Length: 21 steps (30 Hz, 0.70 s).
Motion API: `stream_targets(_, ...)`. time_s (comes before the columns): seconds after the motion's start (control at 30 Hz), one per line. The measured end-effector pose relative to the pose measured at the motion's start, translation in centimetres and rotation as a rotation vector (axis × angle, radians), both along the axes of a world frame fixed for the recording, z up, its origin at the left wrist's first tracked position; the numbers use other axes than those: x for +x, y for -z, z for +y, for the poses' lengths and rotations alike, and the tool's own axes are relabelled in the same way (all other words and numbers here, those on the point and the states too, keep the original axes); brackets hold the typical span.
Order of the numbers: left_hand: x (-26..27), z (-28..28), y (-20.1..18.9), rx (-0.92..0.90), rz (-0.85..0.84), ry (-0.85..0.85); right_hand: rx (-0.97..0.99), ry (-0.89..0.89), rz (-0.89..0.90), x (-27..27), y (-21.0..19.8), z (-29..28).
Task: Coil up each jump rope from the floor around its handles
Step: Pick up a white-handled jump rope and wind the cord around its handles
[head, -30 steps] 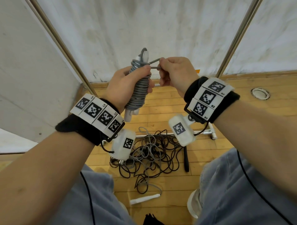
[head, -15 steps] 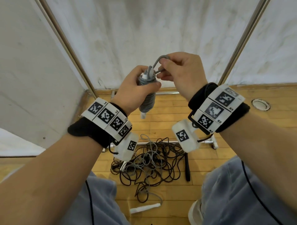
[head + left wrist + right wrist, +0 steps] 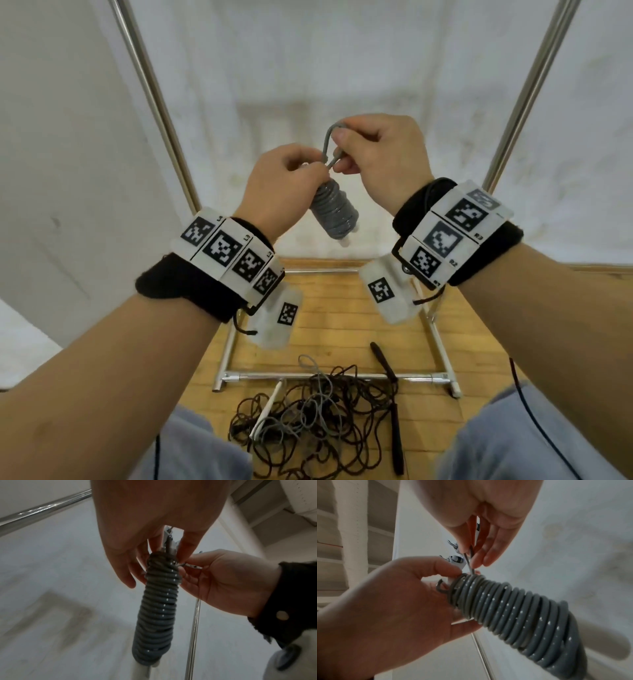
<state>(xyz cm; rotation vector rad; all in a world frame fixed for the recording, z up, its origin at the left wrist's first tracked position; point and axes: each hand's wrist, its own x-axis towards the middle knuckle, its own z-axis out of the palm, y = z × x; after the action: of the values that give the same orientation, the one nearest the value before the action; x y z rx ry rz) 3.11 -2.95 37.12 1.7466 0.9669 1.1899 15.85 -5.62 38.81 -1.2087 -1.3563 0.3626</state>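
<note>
A grey jump rope is wound in tight turns round its white handles and hangs in the air at chest height. My left hand grips the top of this bundle, fingers curled round the handle ends. My right hand pinches a short loop of the grey rope's end just above the coil. On the floor lies a tangle of black and grey ropes, with a white handle and black handles sticking out.
A metal rack frame stands on the wooden floor, its base bar crossing just behind the tangle and its chrome uprights rising left and right. White walls lie behind. My knees in grey trousers flank the tangle.
Both hands rose with the coiled grey rope. The bundle swung from upright to hanging below my left hand, and my right hand pulled the end loop upward.
</note>
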Motion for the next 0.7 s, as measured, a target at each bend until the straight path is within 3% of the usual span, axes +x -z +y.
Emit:
stream_targets(0.33,-1.0,3.3,-10.0,0.283,-0.057,-0.153,0.071,-0.046,0.002,-1.5,-9.0,2.3)
stream_targets(0.7,-6.0,7.7,-18.6,0.545,-0.110,-0.403,0.178,-0.072,0.074,-7.0,-18.3,7.5)
